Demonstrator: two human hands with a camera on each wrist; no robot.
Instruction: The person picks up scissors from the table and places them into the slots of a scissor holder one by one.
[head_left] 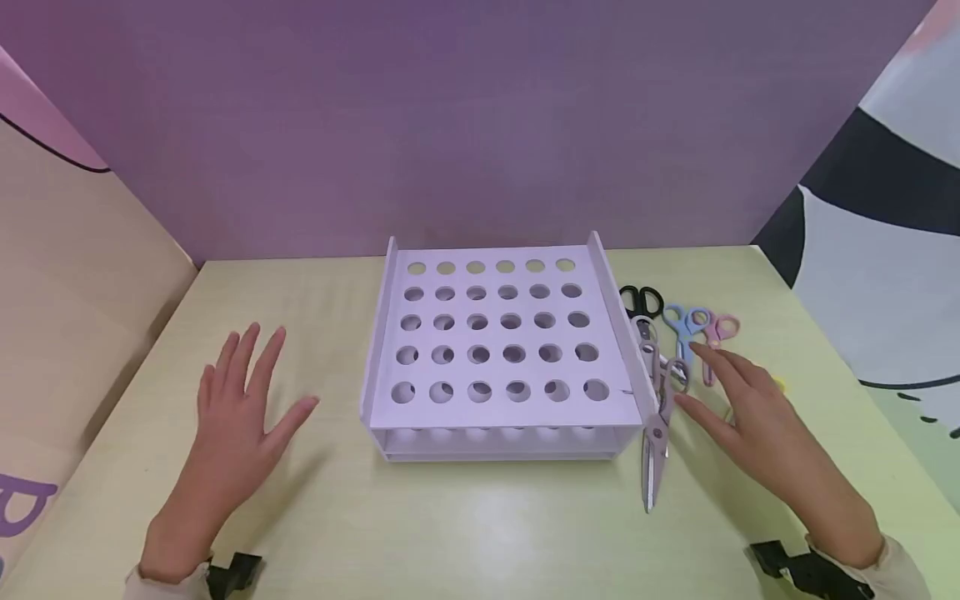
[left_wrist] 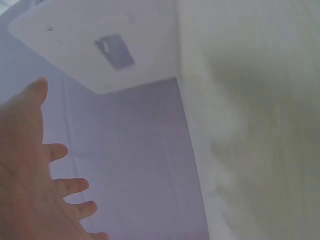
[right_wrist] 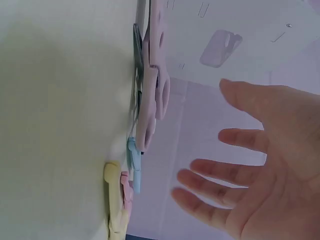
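In the head view a white rack (head_left: 495, 337) with rows of round holes stands mid-table. My left hand (head_left: 232, 425) is held left of it, fingers spread, touching nothing; the left wrist view shows the same bare palm (left_wrist: 25, 175). On the right, my right hand (head_left: 765, 425) hovers above a cluster of scissors, fingers extended and holding nothing. Nearest it lie large mauve scissors (head_left: 657, 429) along the rack's right side. Behind are blue scissors (head_left: 684, 325), pink scissors (head_left: 720, 329) and black scissors (head_left: 641, 300). Yellow scissors (right_wrist: 114, 195), partly hidden by the hand in the head view, lie beside them.
The pale wooden table (head_left: 480, 525) meets a purple wall panel (head_left: 480, 125) at the back. Printed side panels, a left panel (head_left: 67, 292) and a right panel (head_left: 885, 292), bound the space. The rack's side wall has a rectangular slot (left_wrist: 116, 51).
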